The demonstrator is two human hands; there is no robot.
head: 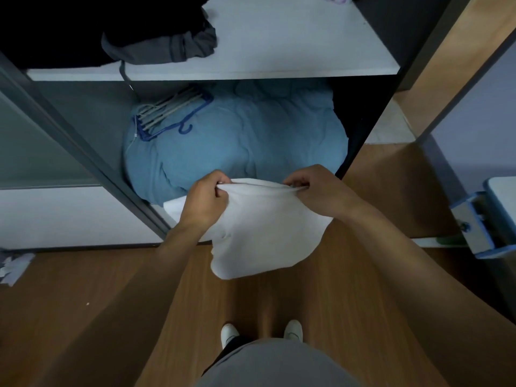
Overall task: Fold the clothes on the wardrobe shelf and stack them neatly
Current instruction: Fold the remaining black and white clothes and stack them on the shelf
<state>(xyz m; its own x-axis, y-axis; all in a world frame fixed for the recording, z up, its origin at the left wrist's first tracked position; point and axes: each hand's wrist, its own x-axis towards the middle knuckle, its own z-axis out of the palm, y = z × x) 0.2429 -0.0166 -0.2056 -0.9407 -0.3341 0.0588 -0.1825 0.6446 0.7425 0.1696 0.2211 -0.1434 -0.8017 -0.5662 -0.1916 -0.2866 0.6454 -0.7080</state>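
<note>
The left hand [205,203] and the right hand [317,188] each pinch the top edge of one white cloth [265,236] with curled fingers, so it hangs free in front of the wardrobe, probably to straighten it for a fold. On the shelf [293,43] above lie two dark clothes [159,43], one black and one grey, not yet folded. Below, one blue quilt [245,141] carries hangers [170,113], which overlap too much to count.
</note>
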